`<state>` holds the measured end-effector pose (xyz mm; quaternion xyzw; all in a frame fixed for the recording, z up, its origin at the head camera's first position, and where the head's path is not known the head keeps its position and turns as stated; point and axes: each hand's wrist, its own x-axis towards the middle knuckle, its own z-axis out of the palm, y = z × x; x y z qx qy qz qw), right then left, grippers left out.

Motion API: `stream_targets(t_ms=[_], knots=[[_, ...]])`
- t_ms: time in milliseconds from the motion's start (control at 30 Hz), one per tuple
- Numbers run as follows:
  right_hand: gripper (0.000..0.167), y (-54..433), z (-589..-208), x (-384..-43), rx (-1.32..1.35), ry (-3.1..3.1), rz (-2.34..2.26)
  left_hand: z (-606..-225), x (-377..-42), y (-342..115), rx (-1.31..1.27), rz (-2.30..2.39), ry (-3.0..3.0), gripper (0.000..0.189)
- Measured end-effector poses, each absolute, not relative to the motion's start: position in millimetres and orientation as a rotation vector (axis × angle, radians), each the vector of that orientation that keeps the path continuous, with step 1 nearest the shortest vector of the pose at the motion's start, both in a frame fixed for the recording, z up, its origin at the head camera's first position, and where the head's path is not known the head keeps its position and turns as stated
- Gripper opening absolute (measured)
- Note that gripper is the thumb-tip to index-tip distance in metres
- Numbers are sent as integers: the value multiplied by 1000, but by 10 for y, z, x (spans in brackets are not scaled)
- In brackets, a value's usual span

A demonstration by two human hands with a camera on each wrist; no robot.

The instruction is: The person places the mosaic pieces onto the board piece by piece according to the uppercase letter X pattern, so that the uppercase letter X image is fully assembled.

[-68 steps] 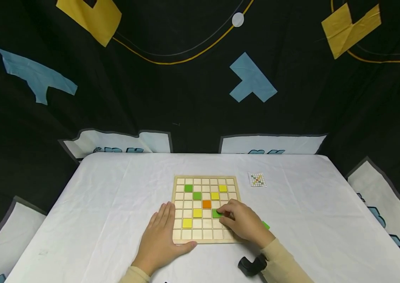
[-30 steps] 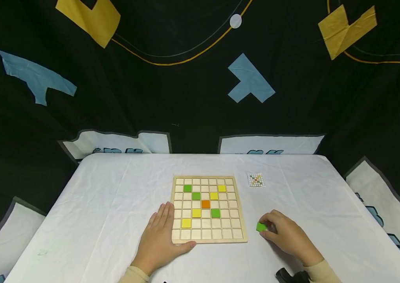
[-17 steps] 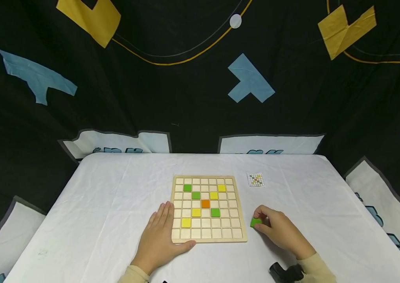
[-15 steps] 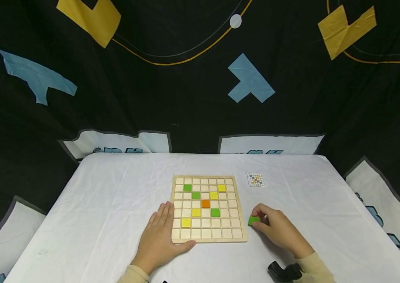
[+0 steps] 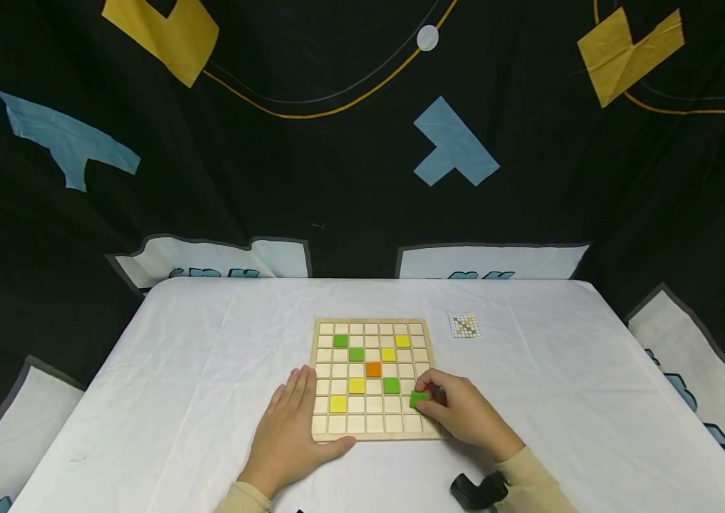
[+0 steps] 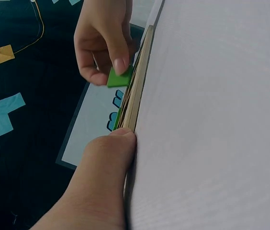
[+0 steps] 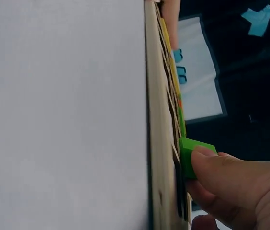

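In the head view a wooden grid board lies on the white table. Green, yellow and one orange square tile sit in some of its cells, forming two crossing diagonals. My left hand rests along the board's left edge with straight fingers, its thumb at the front edge. Between thumb and fingers my right hand pinches a green square tile at the right part of the board. The right wrist view has this green tile tilted near the board's surface. Some right-hand fingers are hidden behind the thumb there.
A small printed card with a coloured grid pattern lies beyond the board's right side. A black device is on the right wrist. Behind the white-clothed table hangs a dark curtain with coloured shapes.
My right hand let go of a green tile in the board, took another green tile from the table at the right, and moved left with it over the board. The left hand stayed.
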<state>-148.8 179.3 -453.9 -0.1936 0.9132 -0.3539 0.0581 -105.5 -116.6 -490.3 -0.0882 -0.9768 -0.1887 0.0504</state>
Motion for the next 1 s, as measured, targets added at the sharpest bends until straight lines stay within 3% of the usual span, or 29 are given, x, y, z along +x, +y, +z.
stream_targets(t_ms=[1000], knots=[[9,1660,-4629,-1453,-555,2875,-1002,-4904,-1060,-1162,-271,-555,-2994,129]])
